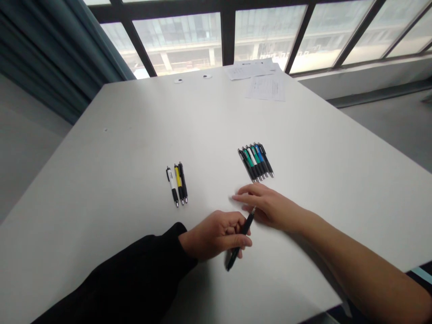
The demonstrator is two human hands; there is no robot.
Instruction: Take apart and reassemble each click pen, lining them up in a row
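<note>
Head view, sole camera: I record my left hand (219, 236) closed around a black click pen (248, 222), the barrel pinched between thumb and curled fingers. The pen lies aslant, one metallic end pointing up toward my right hand (266, 202); gripped mid-barrel, it leaves both ends exposed, which I judge suits turning it or passing it across. My right hand is palm down, fingers extended and slightly apart, with nothing seen in its grasp. Just beyond its knuckles, six pens (255, 156) lie side by side on the white table (135, 135): black, green, white, green, blue, black. To the left, well apart, lie a white pen (171, 182), a yellow pen (178, 177) and a second black pen (183, 180), the latter two close together. Both groups have tips facing me, apparently aligned for easy counting and pick-up. Not verifiable: the underside of my right hand, whether its fingertips touch the table, whether the held pen touches that hand, and the barrel section under my left thumb. Printed sheets (266, 87) at the far edge are illegible; both arms are cut off by the frame.
</note>
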